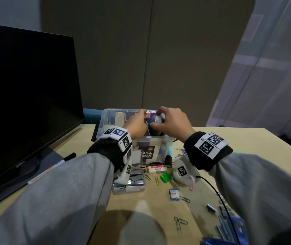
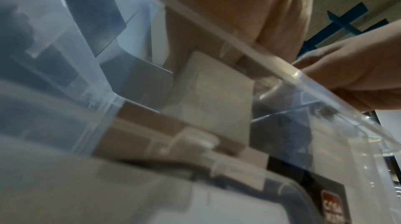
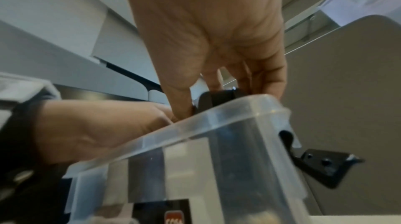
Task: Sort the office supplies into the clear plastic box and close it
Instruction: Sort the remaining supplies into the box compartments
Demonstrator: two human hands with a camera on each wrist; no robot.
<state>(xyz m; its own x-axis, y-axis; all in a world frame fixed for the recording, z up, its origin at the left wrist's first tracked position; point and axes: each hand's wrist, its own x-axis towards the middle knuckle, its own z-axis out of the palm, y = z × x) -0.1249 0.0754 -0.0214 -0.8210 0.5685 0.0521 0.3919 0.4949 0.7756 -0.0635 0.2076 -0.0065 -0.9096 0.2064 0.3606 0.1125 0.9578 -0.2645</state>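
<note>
Clear plastic box [image 1: 105, 121], lidless, with brown blocks [image 1: 119, 118] inside

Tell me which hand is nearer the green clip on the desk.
Right. The right hand is over the clear box, up and slightly right of the green clip; the left hand is farther left.

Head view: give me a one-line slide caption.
Both hands, left and right, lower a tape roll into the clear box; clips litter the desk.
</note>
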